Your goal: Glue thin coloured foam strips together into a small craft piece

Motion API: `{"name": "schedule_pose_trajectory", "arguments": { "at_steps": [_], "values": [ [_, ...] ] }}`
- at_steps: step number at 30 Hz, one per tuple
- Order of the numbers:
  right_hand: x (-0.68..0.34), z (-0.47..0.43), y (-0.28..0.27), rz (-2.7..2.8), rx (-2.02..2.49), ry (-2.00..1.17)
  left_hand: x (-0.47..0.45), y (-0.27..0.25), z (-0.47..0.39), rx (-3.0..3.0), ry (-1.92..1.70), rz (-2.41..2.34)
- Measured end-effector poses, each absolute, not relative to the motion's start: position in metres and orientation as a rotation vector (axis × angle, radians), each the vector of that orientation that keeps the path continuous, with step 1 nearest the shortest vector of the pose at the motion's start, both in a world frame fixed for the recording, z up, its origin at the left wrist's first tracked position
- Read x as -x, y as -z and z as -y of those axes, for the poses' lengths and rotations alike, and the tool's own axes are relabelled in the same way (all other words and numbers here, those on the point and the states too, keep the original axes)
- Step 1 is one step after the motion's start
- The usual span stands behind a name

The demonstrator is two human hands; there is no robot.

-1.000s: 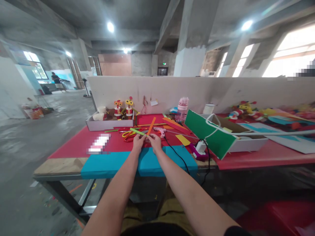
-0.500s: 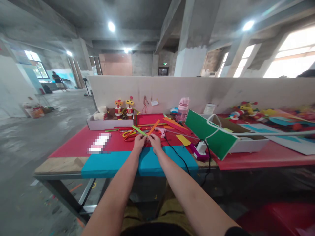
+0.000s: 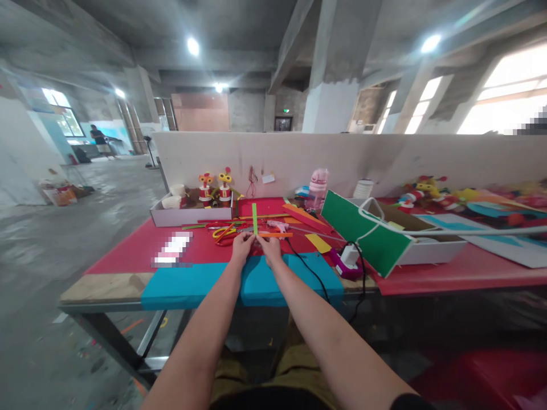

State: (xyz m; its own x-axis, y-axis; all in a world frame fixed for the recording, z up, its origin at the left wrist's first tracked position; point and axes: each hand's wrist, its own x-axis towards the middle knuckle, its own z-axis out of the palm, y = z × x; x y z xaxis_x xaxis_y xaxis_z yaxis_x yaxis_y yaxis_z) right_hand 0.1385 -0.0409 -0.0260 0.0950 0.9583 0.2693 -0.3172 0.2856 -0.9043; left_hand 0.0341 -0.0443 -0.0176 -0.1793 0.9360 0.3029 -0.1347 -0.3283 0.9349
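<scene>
Glaring lamps [image 3: 193, 46], right edge perhaps blurry

Pink btl [image 3: 317, 191] nr wht partition [image 3: 284, 152]; person [image 3: 98, 138] in bkgd, L.

no lettering is legible; a green lit panel [image 3: 286, 111] near twelve o'clock, perhaps a sign, is too small to read.

forward strip [image 3: 255, 216]: lime green
sideways strip [image 3: 282, 234]: orange
scissors handles [image 3: 223, 232]: yellow
glue gun [image 3: 278, 226]: pink
counter cover [image 3: 141, 245]: red
sheet [image 3: 192, 282]: blue
</scene>
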Motion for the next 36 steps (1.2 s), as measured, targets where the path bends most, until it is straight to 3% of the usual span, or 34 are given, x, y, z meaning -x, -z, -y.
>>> {"name": "schedule_pose_trajectory", "arguments": {
  "at_steps": [10, 36],
  "values": [
    [-0.141, 0.039, 0.027, 1.111, 0.903, -0.963, -0.034, 0.020, 0.041, -1.224, -1.630, -1.029],
    [-0.136, 0.046, 0.021, 1.027, 0.777, -1.250, -0.031, 0.022, 0.040, -1.043, -1.735, -0.945]
  ]
}}
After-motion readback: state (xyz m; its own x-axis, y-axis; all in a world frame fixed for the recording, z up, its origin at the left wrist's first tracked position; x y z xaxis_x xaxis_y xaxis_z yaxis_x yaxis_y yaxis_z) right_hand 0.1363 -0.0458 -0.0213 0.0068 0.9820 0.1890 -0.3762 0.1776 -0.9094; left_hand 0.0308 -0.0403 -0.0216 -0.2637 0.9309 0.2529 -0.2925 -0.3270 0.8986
